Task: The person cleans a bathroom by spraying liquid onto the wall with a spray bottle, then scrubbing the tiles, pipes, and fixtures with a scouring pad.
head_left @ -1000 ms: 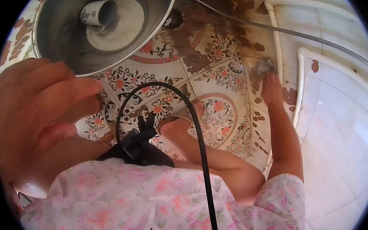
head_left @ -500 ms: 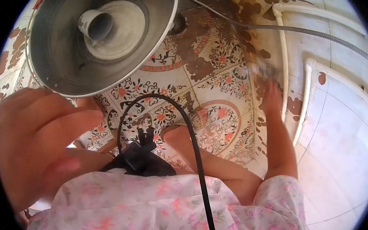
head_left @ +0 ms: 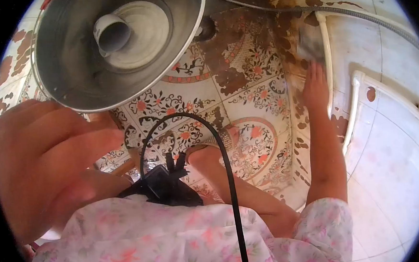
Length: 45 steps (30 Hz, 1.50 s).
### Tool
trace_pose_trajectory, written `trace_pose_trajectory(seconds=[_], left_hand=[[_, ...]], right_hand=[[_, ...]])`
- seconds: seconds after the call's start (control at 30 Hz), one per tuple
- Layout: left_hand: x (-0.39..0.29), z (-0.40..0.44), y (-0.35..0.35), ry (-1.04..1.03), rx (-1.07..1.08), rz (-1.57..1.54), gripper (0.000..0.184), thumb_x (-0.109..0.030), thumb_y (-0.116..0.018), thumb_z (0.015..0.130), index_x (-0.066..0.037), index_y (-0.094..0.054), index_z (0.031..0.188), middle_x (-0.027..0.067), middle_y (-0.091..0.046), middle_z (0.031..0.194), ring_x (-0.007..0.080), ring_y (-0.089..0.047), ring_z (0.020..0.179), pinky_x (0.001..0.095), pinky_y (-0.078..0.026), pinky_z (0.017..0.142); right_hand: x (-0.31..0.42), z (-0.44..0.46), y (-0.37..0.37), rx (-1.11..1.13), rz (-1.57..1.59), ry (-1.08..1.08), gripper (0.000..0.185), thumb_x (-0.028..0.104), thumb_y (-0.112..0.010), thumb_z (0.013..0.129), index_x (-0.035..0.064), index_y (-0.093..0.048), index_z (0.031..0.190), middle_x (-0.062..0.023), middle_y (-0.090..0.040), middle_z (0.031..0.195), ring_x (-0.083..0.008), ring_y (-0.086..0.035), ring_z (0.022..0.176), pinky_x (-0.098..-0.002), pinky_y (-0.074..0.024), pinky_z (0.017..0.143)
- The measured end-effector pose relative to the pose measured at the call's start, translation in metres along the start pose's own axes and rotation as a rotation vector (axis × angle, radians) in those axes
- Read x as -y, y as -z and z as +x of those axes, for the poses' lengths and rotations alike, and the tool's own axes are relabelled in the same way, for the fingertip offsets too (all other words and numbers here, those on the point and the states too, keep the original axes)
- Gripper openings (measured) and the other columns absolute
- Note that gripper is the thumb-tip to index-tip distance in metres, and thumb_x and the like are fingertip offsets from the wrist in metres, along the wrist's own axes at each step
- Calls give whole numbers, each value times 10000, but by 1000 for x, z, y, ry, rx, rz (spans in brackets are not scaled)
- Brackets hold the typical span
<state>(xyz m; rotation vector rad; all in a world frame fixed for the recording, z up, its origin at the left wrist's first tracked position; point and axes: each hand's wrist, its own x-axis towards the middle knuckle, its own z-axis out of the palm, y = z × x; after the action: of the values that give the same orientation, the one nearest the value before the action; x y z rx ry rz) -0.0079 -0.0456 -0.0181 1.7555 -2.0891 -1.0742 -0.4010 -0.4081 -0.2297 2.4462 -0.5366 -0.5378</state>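
My right hand (head_left: 315, 86) reaches out along the tiled wall on the right, fingers stretched forward and against a grey, flattish thing (head_left: 311, 43). Motion blurs that thing, so its kind is unclear; it lies against the brown-stained tiles beside a white pipe (head_left: 326, 61). Large and close to the camera on the left is my left hand (head_left: 52, 150), its fingers curled together and its palm hidden. Just beyond it stands a metal bucket (head_left: 61, 68), with a white cup (head_left: 112, 35) tipped on its side within.
Patterned floor tiles (head_left: 246, 100) carry brown patches and a dark drain hole (head_left: 206, 29). A metal hose (head_left: 356, 14) runs along the wall above another white pipe (head_left: 384, 86). A black cable (head_left: 223, 163) loops over my lap beside a black device (head_left: 162, 182).
My right hand and the grey thing have moved up along the wall, farther from me. My left hand stays nearly still; the view has shifted slightly.
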Motion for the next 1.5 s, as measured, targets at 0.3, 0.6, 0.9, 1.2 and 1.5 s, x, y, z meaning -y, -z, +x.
trace_pose_trajectory(seconds=[0.3,0.6,0.9,1.2,1.5], left_hand=[[3,2,5,39,70,-91,397,-182,-664,793,-96,-562,1168,90,-604,949,307,-585,787,390,-484,675],[-3,25,7,64,148,8,413,-183,-680,779,-92,-561,1164,95,-607,953,311,-584,782,386,-483,668],[4,25,9,19,141,-30,421,-178,-688,770,-90,-561,1161,97,-608,951,313,-583,773,384,-481,661],[-11,36,6,56,190,17,429,-174,-696,760,-88,-560,1158,100,-609,948,315,-583,765,382,-479,655],[-7,40,14,-4,172,8,437,-170,-704,751,-86,-560,1155,103,-611,946,317,-582,756,380,-478,648]], right_hand=[[-3,-54,-42,64,78,140,433,75,-468,818,-50,-522,1229,-189,-456,1345,-357,-365,1289,-428,-274,1108],[11,122,-73,-264,365,-33,371,175,-420,930,79,-473,1284,-168,-515,1209,-367,-533,1061,-450,-492,856],[17,-109,-91,414,87,140,382,98,-434,851,-5,-565,1194,-151,-480,1323,-329,-412,1234,-422,-234,1121],[31,182,-35,85,202,-48,385,122,-443,851,0,-545,1201,-169,-502,1296,-313,-444,1216,-385,-346,1053],[6,-142,-167,246,356,44,331,148,-477,873,16,-527,1173,-157,-524,1217,-336,-495,1141,-417,-471,889]])
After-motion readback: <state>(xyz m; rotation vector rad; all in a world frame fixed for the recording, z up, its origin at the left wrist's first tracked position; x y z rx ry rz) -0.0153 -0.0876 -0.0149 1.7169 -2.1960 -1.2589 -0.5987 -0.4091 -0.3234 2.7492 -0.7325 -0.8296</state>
